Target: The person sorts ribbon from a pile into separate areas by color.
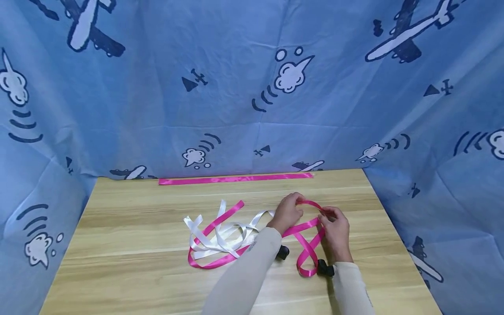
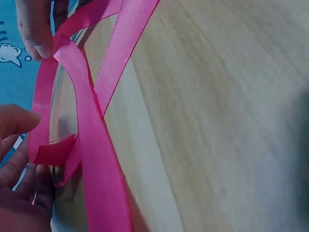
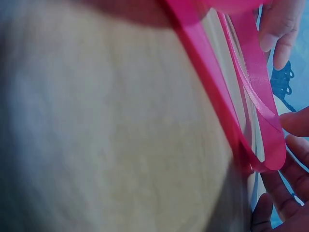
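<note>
A long pink ribbon (image 1: 301, 227) is loosely looped and crossed between the two hands, with a curl hanging toward the near side. My left hand (image 1: 287, 213) pinches one stretch of it above the table. My right hand (image 1: 336, 228) holds the ribbon's bend between thumb and fingers, slightly lower and to the right. In the left wrist view, the ribbon (image 2: 101, 164) crosses over itself, and the left thumb (image 2: 21, 119) lies beside one strand. The right wrist view shows the folded ribbon (image 3: 273, 150) by the right thumb and fingers (image 3: 282, 193).
A tangle of white ribbons (image 1: 226, 236) lies left of the hands, with a pink ribbon tail (image 1: 216, 225) across it. Another pink ribbon (image 1: 236, 179) stretches straight along the back edge of the wooden table (image 1: 130, 245). Blue printed cloth (image 1: 220, 105) encloses the table's back and sides.
</note>
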